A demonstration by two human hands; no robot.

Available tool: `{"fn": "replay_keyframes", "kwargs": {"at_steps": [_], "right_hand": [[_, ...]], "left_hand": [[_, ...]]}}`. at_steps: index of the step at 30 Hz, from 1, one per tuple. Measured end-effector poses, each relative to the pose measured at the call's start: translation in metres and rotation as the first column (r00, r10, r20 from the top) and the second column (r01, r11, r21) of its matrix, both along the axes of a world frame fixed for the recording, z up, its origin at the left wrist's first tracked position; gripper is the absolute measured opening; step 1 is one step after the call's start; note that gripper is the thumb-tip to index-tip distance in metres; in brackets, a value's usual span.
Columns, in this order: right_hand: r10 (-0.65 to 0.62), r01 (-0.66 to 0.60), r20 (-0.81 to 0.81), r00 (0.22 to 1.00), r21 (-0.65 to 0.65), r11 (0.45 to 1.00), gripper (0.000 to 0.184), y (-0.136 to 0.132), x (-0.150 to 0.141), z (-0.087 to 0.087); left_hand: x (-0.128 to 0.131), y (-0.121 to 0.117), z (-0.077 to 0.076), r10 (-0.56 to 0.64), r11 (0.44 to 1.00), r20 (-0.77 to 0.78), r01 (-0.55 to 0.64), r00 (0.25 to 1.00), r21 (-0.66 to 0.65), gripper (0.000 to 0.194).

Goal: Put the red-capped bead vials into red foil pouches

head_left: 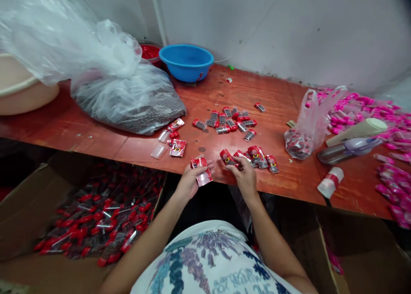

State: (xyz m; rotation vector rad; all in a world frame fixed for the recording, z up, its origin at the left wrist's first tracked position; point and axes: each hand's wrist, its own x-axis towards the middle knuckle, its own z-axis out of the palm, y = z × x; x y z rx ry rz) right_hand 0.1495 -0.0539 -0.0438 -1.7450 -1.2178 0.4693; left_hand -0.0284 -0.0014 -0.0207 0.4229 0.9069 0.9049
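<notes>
My left hand (190, 182) is closed on a red printed plastic sleeve (203, 173) with a clear lower part, just over the table's front edge. With its fingers pinched, my right hand (246, 178) grips a small jar in a red printed sleeve (226, 157). Several more sleeved jars (256, 154) lie beside and behind the right hand. Farther back sits a loose group of small red-capped jars with dark contents (222, 120). Left of these, red printed sleeves (177, 148) lie near a clear empty tube (158, 152).
A large clear bag of dark beads (135, 101) rests on the red table (276, 88), near a blue basin (186, 63). Pink items (362, 110), a knotted bag (300, 140) and a tape roll (330, 182) lie right. Below left, a cardboard box (24, 217) holds red-capped jars.
</notes>
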Motion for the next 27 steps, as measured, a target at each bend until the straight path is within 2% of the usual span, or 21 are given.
{"fn": "replay_keyframes", "kwargs": {"at_steps": [3, 5, 8, 10, 12, 15, 19, 22, 23, 24, 27], "right_hand": [[-0.064, 0.061, 0.218, 0.974, 0.021, 0.998, 0.036, 0.004, 0.003, 0.005], [0.022, -0.027, 0.180, 0.983, 0.025, 0.999, 0.036, 0.005, -0.010, 0.009], [0.264, -0.263, -0.048, 0.963, 0.033, 0.964, 0.027, 0.011, -0.040, 0.011], [0.328, -0.321, -0.136, 0.935, 0.072, 0.944, 0.025, 0.018, -0.055, 0.011], [0.348, -0.339, -0.115, 0.930, 0.092, 0.936, 0.027, 0.025, -0.061, 0.011], [0.401, -0.400, 0.010, 0.916, 0.070, 0.914, 0.032, 0.038, -0.059, 0.015], [0.578, -0.582, 0.102, 0.810, 0.012, 0.813, 0.036, 0.070, -0.054, 0.026], [0.676, -0.671, 0.165, 0.718, -0.093, 0.735, 0.035, 0.112, -0.054, 0.030], [0.665, -0.649, 0.220, 0.713, -0.151, 0.746, 0.031, 0.128, -0.054, 0.030], [0.606, -0.571, 0.292, 0.740, -0.203, 0.796, 0.029, 0.143, -0.055, 0.029], [0.490, -0.424, 0.370, 0.790, -0.247, 0.871, 0.036, 0.180, -0.058, 0.022]], "left_hand": [[-0.003, 0.002, -0.002, 0.032, 0.999, 0.019, -0.032, 0.999, -0.008, 0.052], [-0.002, 0.002, -0.003, 0.039, 0.999, 0.021, -0.039, 0.999, -0.011, 0.043], [0.002, 0.001, -0.003, 0.064, 0.998, 0.040, -0.064, 0.997, -0.002, 0.030], [0.002, 0.002, -0.003, 0.123, 0.992, 0.058, -0.125, 0.991, 0.026, 0.028], [-0.001, 0.004, -0.003, 0.160, 0.985, 0.069, -0.164, 0.985, 0.046, 0.032], [-0.012, 0.009, -0.001, 0.219, 0.973, 0.055, -0.222, 0.974, 0.067, 0.047], [-0.026, 0.019, 0.000, 0.317, 0.945, 0.023, -0.318, 0.948, 0.080, 0.050], [-0.033, 0.026, 0.002, 0.379, 0.921, 0.018, -0.379, 0.925, 0.094, 0.042], [-0.036, 0.028, 0.002, 0.400, 0.912, 0.018, -0.400, 0.916, 0.093, 0.039], [-0.038, 0.030, 0.003, 0.420, 0.903, 0.022, -0.420, 0.907, 0.090, 0.037], [-0.046, 0.032, 0.004, 0.443, 0.893, 0.049, -0.445, 0.895, 0.063, 0.033]]}}
